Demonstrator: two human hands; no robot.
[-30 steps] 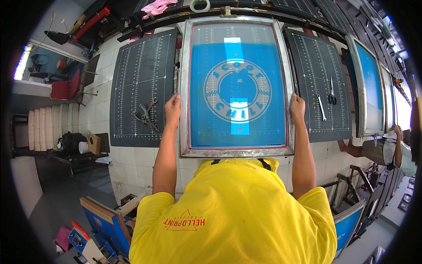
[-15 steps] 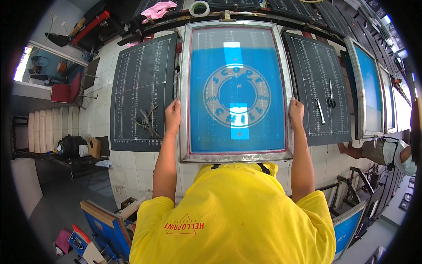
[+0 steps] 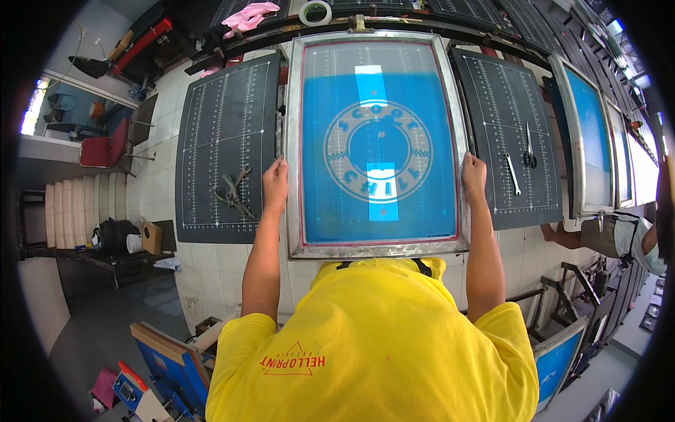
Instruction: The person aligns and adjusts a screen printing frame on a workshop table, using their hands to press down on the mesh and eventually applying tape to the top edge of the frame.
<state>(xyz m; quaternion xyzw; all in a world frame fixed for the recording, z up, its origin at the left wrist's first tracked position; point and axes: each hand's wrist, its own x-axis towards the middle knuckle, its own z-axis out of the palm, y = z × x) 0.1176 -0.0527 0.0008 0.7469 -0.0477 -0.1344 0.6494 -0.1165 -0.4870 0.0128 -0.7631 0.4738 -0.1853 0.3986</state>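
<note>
In front of me lies a metal-framed printing screen (image 3: 297, 133), its blue-coated mesh (image 3: 337, 226) showing a ring-shaped stencil with lettering. Two pale rectangular patches (image 3: 382, 184) show through the mesh, one above the ring and one across its lower part. My left hand (image 3: 275, 184) is closed around the left side of the frame. On the opposite side, at about the same height, my right hand (image 3: 474, 177) grips the frame too. The fingers of both hands are partly hidden by the frame's edge. A metal clamp (image 3: 360, 24) meets the frame at its far edge.
Tangled metal tools (image 3: 234, 193) lie on the dark gridded board (image 3: 197, 141) at left. A wrench (image 3: 512, 174) and scissors (image 3: 529, 156) rest on the right board (image 3: 485, 91). Behind are a tape roll (image 3: 303, 13) and pink cloth (image 3: 247, 20). More screens (image 3: 589, 133) and another person (image 3: 603, 238) are at right.
</note>
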